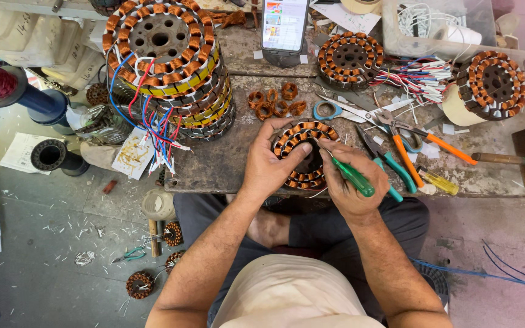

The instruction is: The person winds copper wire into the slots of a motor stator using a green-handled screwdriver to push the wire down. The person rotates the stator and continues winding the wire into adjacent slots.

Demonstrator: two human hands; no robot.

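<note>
1. At the near edge of the worktop [226, 164], a wound stator ring [304, 153] with copper coils is lying flat, directly in front of the seated person.
2. The left hand [268, 163] is resting on the ring's left side, its grip pressed against the coils, with the thumb reaching over the ring's inner edge.
3. The right hand [346, 182] is holding a green-handled screwdriver [350, 175], its grip pinching the handle while the metal tip is pointing into the ring's upper windings.
4. Just right of the hands, several pliers and cutters [396, 159] with teal and orange handles are lying on the worktop, beside a pair of blue-handled scissors [335, 109].
5. Behind the ring, a few loose copper coils [274, 102] are sitting in a small cluster.
6. At the left rear, a tall stack of stators [168, 61] is standing, with red, blue and white wires [153, 121] hanging down its front.
7. Two more stators [349, 58] are lying at the back and far right, and a phone [284, 27] is standing upright between the stack and these.
</note>
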